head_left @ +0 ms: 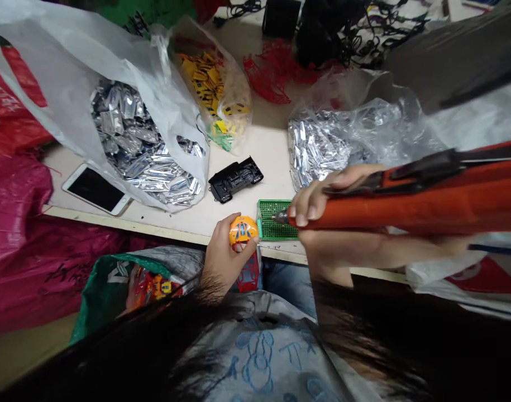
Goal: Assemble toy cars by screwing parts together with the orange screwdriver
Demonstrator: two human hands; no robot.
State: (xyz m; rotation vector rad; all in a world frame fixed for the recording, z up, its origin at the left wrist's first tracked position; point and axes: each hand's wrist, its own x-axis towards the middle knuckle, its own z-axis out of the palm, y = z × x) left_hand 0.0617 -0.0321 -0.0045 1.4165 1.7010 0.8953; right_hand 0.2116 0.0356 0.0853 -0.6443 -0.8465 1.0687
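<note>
My left hand [221,251] is closed around an orange-yellow toy car body [243,228] with dark blue markings, at the table's front edge. In my right hand [311,202] is a red-orange electric screwdriver [418,195], lying nearly level with its tip pointing left. That tip is over a small green mesh tray [280,233], which holds tiny pieces too small to make out, perhaps screws. Behind the tray and to its left lies a black toy car chassis [237,177]. Below my left hand, a red and blue piece [249,274] is partly hidden.
White bags of shiny silver strips stand at left [91,50] and right [316,148]. Between them sits a clear bag of yellow parts [205,84]. A phone [94,188] lies near the table edge. A green bag [98,296] with toys hangs below. Cables [376,39] lie behind.
</note>
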